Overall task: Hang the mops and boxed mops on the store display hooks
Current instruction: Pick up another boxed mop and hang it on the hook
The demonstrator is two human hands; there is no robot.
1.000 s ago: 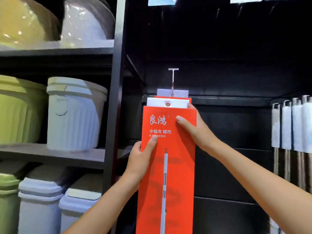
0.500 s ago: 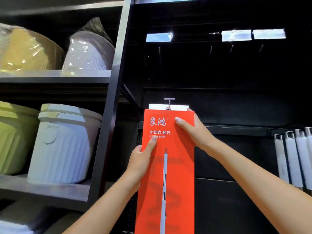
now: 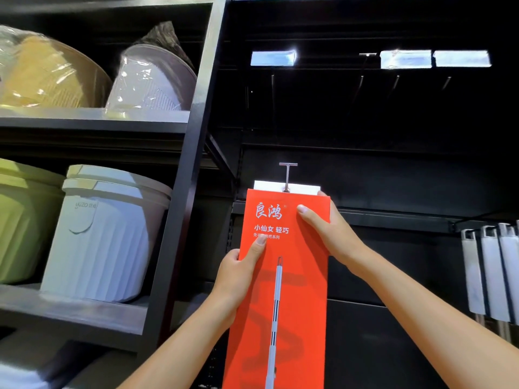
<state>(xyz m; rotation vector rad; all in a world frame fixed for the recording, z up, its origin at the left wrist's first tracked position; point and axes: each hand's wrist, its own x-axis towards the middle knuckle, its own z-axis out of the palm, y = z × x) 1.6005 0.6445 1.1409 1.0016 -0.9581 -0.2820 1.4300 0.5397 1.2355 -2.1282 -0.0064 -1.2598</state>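
- Since half a second ago the boxed mop (image 3: 289,290) sits slightly lower against the hook (image 3: 287,176), so more of the hook's metal stem shows above it. Both hands keep the same hold.
- It is a tall orange-red carton, upright in front of the dark display panel at centre, with white lettering and a printed mop pole on its face.
- A white tab (image 3: 304,188) shows as a strip above the carton's top edge. The hook's lower end meets that strip, but I cannot tell whether it passes through a hole.
- The left hand (image 3: 238,273) has its grip on the carton's left edge, thumb flat on the front and fingers behind.
- The right hand (image 3: 328,234) has its grip on the right edge near the top corner, thumb on the front.
- At the far right, white mops (image 3: 491,276) hang in a row from the same panel.
- Higher up are thin bare hooks with shiny price tags (image 3: 272,58).
- On the left, a black shelf (image 3: 92,119) carries plastic-wrapped basins (image 3: 50,71). The level below holds a pale bucket (image 3: 104,242) just beside a green bucket (image 3: 25,220).
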